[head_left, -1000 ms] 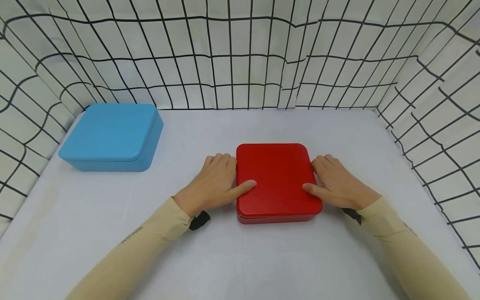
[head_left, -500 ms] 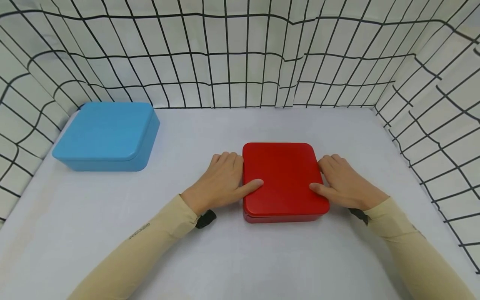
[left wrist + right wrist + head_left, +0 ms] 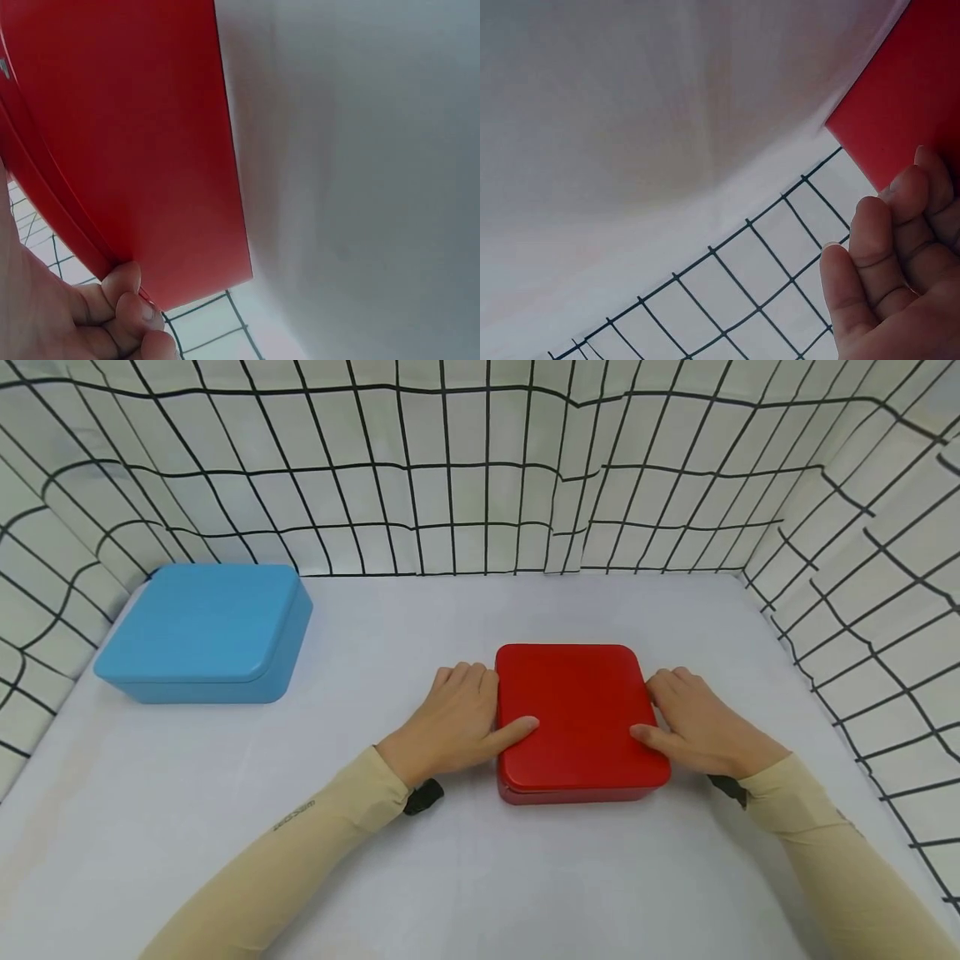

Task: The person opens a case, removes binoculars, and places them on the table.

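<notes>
Pictured: a plain red box (image 3: 581, 693), a plain blue box (image 3: 198, 622) at its ten o'clock, tan sleeves (image 3: 285, 852), black grid mesh (image 3: 448, 466), white tabletop (image 3: 562, 877).

Black wire mesh (image 3: 487, 465) rises behind a white surface (image 3: 480, 877).

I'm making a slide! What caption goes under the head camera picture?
Left grip and right grip on a red box, blue box farther left.

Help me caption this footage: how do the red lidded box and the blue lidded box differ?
Colour: the red lidded box is solid red, the blue lidded box light blue.
Place: the blue lidded box sits at the far left; the red lidded box is nearer the person.
Contact: the left hand and right hand grip the red lidded box; neither touches the blue lidded box.
Shared: both are closed, with rounded lid corners.
</notes>
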`<state>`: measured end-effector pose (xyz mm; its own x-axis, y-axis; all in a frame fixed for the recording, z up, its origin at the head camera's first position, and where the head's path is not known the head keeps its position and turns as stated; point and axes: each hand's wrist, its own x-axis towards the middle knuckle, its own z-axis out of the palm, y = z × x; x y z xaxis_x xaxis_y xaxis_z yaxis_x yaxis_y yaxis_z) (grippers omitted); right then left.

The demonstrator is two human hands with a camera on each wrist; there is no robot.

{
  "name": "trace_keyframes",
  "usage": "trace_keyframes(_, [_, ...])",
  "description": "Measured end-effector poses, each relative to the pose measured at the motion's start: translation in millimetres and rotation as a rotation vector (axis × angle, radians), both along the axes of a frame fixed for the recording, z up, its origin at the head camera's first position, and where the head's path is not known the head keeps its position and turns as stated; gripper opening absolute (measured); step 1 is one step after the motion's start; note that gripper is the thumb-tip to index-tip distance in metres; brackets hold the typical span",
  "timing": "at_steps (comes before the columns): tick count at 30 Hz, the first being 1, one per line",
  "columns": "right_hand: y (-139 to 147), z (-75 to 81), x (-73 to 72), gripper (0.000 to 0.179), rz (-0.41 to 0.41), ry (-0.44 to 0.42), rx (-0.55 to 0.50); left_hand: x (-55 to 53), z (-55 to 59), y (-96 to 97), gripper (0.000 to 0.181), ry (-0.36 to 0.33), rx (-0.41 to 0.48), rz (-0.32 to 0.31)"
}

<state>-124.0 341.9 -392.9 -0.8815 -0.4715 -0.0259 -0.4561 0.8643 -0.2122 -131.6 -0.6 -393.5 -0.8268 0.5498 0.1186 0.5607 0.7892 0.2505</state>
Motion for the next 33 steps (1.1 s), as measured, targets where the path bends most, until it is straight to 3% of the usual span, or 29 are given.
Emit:
trace_keyframes(22, [27.8,2.9,1.1,0.038,-0.047,-0.032,-0.002,-0.9,0.4,30.4,0.057,0.033,-0.038,-0.001])
trace_keyframes(33, [43.0,2.1,2.7,0.041,-0.063,-0.046,0.002,-0.2,1.3,47.3,0.06,0.015,-0.061,0.0])
